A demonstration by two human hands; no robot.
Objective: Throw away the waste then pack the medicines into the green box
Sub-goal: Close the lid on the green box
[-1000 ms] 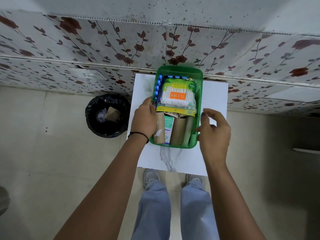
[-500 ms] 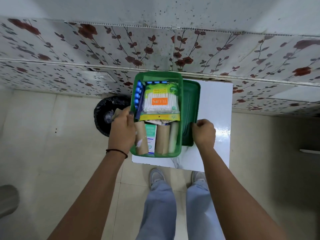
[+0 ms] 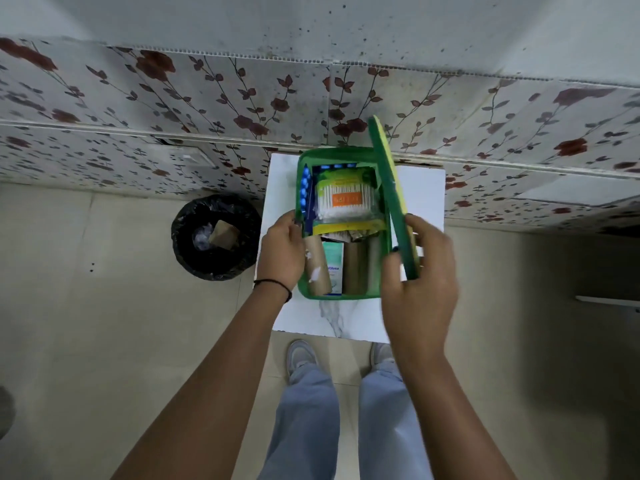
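The green box (image 3: 304, 169) stands on a small white table (image 3: 426, 192). It holds a cotton swab pack (image 3: 346, 200), blue blister strips (image 3: 304, 188), a teal medicine carton (image 3: 333, 266) and brown rolls (image 3: 317, 268). My left hand (image 3: 282, 251) grips the box's left wall. My right hand (image 3: 420, 292) holds the green lid (image 3: 389, 192) tilted on edge above the box's right side.
A black-lined bin (image 3: 216, 237) with waste inside stands on the floor left of the table. A floral-tiled wall (image 3: 207, 98) runs right behind the table. My legs and shoes (image 3: 301, 355) are below the table's near edge.
The box was carried back to the right onto the table's middle. My right hand picked the lid up off the table and raised it on edge over the box.
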